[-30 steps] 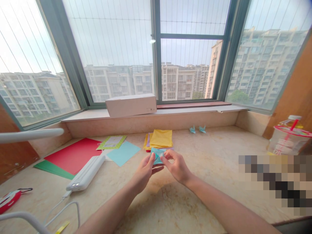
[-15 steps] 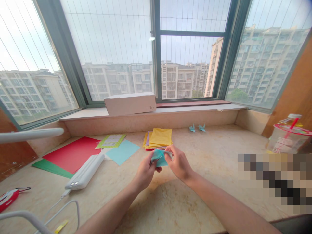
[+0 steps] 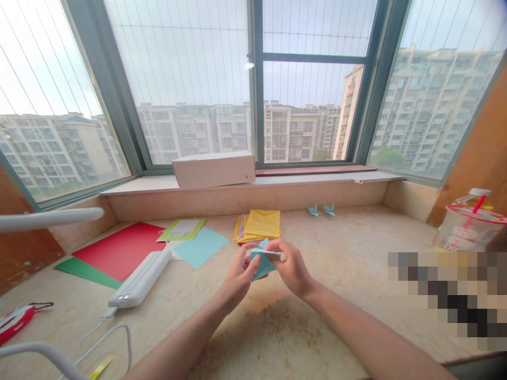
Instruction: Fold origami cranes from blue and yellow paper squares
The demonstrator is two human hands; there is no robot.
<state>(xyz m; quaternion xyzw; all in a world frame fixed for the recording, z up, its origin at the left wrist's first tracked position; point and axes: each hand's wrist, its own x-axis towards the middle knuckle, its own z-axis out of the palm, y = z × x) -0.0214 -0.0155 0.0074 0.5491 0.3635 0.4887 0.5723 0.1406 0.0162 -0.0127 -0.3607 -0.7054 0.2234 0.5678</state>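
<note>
Between my hands, above the stone counter, is a light-blue sheet of origami paper (image 3: 262, 268), partly folded, with a pointed flap sticking up and a pale edge running across it. My left hand (image 3: 242, 268) pinches its left side, thumb on the front. My right hand (image 3: 292, 265) grips the right side, its fingertips at the upper edge and partly hidden behind the paper. Beyond the hands lies a stack of yellow paper (image 3: 262, 222) with purple and red edges showing. Farther back on the right stand two small blue paper cranes (image 3: 313, 210).
On the left lie a flat blue sheet (image 3: 201, 248), red paper (image 3: 122, 248), green paper (image 3: 85, 273) and a white power bank (image 3: 140, 279) with its cable. A white box (image 3: 214, 171) rests on the sill. At right stands a plastic cup (image 3: 467, 229) with a red straw.
The blue paper has been turned and lifted in my hands, so a pointed flap now stands up. My right fingers have shifted along its right edge. The view has moved slightly.
</note>
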